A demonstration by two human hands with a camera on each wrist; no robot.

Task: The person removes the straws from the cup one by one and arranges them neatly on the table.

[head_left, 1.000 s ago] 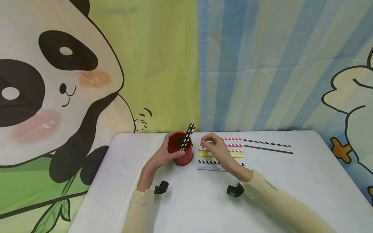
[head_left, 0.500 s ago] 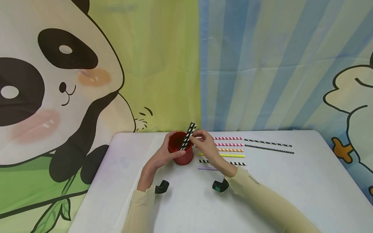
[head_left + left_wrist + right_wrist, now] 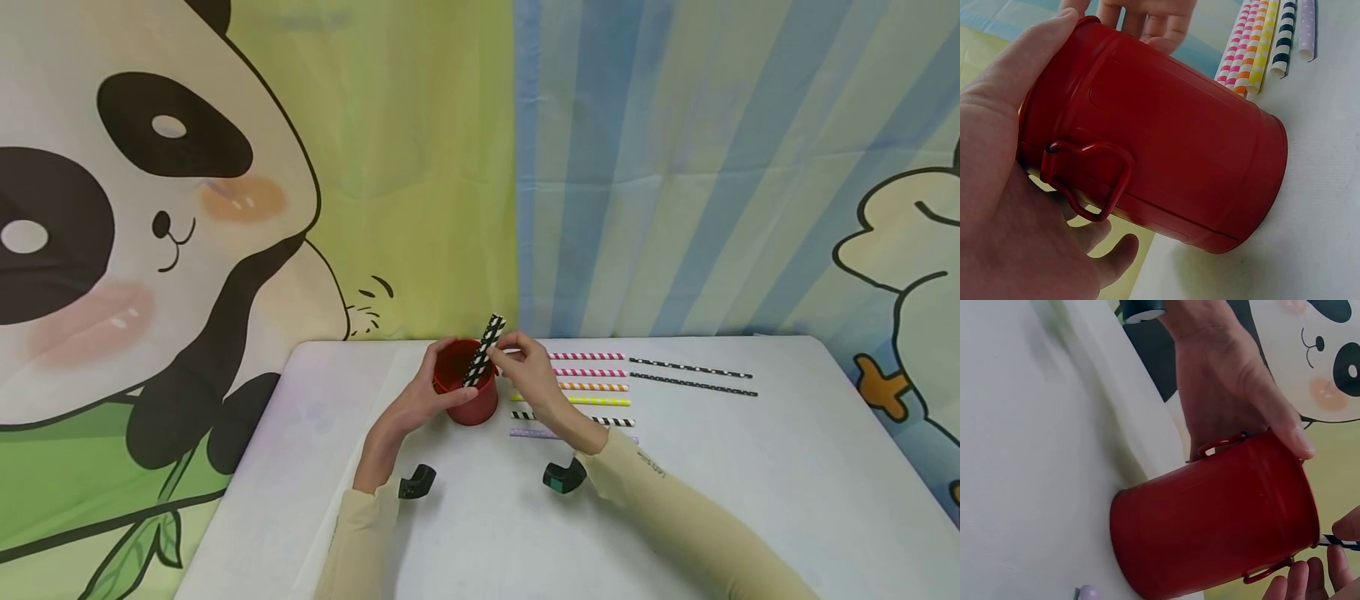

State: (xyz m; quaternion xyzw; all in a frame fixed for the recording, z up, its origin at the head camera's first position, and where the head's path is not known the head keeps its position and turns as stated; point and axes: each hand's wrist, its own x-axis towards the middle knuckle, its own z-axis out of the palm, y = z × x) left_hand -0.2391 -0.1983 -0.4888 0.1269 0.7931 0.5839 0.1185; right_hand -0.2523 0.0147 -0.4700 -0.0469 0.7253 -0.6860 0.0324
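Note:
A small red bucket [image 3: 474, 412] with looped side handles stands on the white table. My left hand [image 3: 420, 402] grips it from the left, thumb over the rim, as the left wrist view also shows. Black-and-white patterned paper straws [image 3: 480, 357] lean out of its mouth toward the back right. At the right side of the rim, my right hand [image 3: 534, 375] pinches a black-and-white straw [image 3: 1341, 542] between thumb and fingers. The straws' lower ends are hidden inside the bucket.
Right of the bucket lie pink-striped straws [image 3: 588, 372], an orange-striped straw [image 3: 600, 387], a yellow straw [image 3: 603, 402], a black-striped straw [image 3: 613, 422] and a lilac straw [image 3: 532, 433]. Two thin dark straws [image 3: 690, 384] lie farther right. Behind the table hangs a printed curtain [image 3: 420, 167].
My right hand has moved left, from above the row of striped straws to the straws at the bucket's rim. Over the last half second it has hardly moved. My left hand stays on the bucket.

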